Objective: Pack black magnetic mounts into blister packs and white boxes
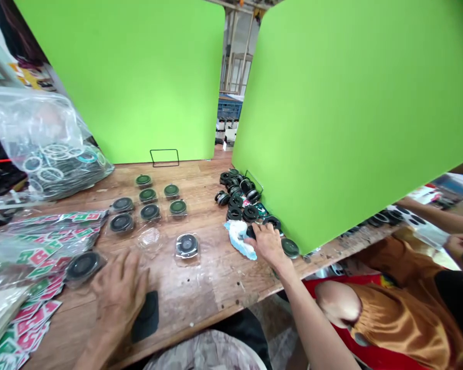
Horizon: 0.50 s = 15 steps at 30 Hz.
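My left hand (118, 290) rests low over the wooden table at the left, fingers spread and pointing forward, with a dark square pad (145, 316) partly beneath its right side. Just beyond its fingertips lies a black round part in a clear tray (84, 267). My right hand (268, 241) reaches to the edge of a pile of black rings (235, 200), its fingers bent around a black round part (251, 231). A white and blue cloth (239, 239) lies crumpled beside that hand. One packed round part (187, 246) sits between my hands.
Several packed discs (149, 211) stand behind my left hand. Printed cards (42, 298) and a plastic bag of rings (54, 164) fill the left side. Green panels (150, 82) border the table. At the right sits another person in orange clothing (401, 318).
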Tool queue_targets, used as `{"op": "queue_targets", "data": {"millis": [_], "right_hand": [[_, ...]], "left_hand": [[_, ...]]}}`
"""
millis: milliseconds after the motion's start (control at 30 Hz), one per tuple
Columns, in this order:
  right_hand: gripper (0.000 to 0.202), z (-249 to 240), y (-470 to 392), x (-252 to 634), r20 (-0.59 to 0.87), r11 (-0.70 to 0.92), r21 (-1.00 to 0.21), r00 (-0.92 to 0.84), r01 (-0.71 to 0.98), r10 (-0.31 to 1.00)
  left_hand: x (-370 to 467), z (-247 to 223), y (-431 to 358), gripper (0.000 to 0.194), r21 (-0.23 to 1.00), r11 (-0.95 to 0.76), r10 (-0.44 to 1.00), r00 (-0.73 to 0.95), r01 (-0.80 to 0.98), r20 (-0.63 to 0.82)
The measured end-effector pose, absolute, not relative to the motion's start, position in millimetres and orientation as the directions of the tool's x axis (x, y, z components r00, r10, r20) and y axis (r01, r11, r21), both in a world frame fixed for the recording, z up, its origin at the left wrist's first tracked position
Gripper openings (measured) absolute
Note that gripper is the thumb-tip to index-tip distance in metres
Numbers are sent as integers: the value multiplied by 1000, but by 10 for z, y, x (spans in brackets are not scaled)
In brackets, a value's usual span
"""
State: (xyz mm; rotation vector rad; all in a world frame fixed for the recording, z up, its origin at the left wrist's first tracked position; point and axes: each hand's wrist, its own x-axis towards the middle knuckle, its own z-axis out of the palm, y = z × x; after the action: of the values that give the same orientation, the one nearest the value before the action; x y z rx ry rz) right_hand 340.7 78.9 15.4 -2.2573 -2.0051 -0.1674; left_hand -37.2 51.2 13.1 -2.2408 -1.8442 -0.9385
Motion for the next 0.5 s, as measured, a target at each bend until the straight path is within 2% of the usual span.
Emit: {"op": "queue_targets", "data": {"millis": [67, 100, 133, 200, 233, 300, 367, 400, 433, 500], "right_hand": [[50, 142, 710, 3401, 167, -112, -14, 113, 994, 979], [53, 151, 658, 3386, 196, -127, -27, 130, 991, 972], [55, 174, 596, 3353, 245, -143, -61, 154, 988, 957], [55, 261, 447, 3210, 355, -118, -194, 182, 974, 917], [54, 319, 368, 3099, 379, -48, -286, 159, 957, 912], [49, 428, 243, 2838, 320, 188, -491, -25, 851, 947], [40, 465, 224, 2619, 234, 349, -670, -259, 655, 937], [37, 440, 267, 2557, 221, 368, -709, -305, 602, 926], [35, 386, 341, 2536, 222, 348, -706, -273, 617, 936], [34, 216, 537, 2593, 251, 197, -616, -46, 763, 967]], "left_hand": [[-115, 158, 452, 35, 253, -335, 813, 143, 908, 564], [16, 167, 405, 35, 275, -396, 797, 178, 876, 578], [150, 180, 352, 36, 342, -465, 793, 213, 817, 571], [411, 218, 252, 41, 567, -512, 847, 268, 645, 460], [529, 244, 216, 46, 702, -459, 888, 294, 545, 352], [702, 300, 189, 58, 914, -230, 932, 347, 334, 107], [756, 341, 212, 61, 988, 1, 923, 381, 153, -60], [736, 350, 234, 58, 993, 73, 919, 380, 88, -101], [689, 350, 256, 54, 992, 122, 920, 370, 41, -129], [554, 331, 288, 53, 982, 188, 930, 324, -11, -174]]}}
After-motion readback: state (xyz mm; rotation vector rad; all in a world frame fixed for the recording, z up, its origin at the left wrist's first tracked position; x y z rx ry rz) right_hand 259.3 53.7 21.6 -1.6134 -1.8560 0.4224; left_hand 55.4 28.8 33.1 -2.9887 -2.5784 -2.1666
